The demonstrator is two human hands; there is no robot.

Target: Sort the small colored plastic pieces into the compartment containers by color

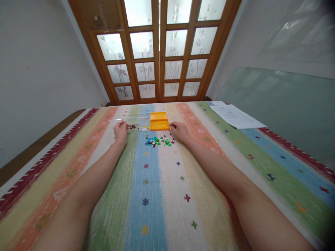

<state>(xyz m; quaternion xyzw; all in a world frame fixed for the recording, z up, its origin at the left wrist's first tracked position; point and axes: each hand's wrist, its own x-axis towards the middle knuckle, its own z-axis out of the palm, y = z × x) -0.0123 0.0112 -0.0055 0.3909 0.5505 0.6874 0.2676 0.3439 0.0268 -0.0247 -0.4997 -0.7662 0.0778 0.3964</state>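
Shows paper (pixel 237 116) with print too small to read, and near the far edge of the cloth (pixel 154 195), between left hand (pixel 120 131) and right hand (pixel 180 130), a yellow tray (pixel 159 124) with 2 sections, both longest left to right. Leaves broad cloth this side of scattered pieces (pixel 158 141). Cannot tell grip width or contents in either hand.

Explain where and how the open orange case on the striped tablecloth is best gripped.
Probably pinch the orange case by the right edge of its near half, coming from the right: it lies open and low, that straight edge is beside the right hand, clear plastic borders its left, and loose coloured pieces lie in front.
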